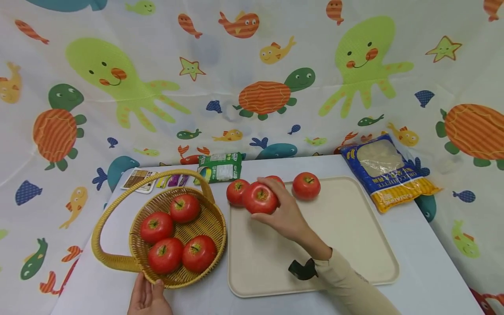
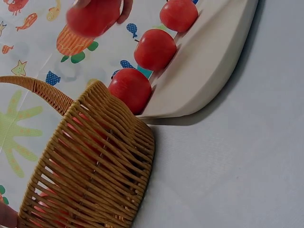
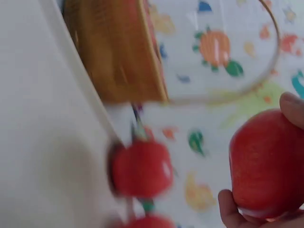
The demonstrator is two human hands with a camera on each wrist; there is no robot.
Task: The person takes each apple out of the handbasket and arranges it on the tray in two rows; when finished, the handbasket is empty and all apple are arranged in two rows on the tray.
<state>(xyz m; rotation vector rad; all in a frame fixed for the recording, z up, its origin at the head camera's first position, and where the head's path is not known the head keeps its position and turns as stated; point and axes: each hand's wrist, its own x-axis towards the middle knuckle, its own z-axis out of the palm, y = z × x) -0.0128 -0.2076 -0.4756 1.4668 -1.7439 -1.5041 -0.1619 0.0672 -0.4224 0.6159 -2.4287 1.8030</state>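
Here, our right hand [image 1: 284,215] curls its fingers round an apple [image 1: 258,199], held above the tray [image 1: 315,249]; our left hand [image 1: 148,298], fingers loosely extended, touches the basket [image 1: 208,213] holding four apples [image 1: 165,256].

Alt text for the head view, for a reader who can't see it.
A right hand holds up a red apple near three more apples at a beige tray's far edge. The left hand touches a wicker basket containing four apples. A green packet and a blue-and-yellow bag lie toward the back.
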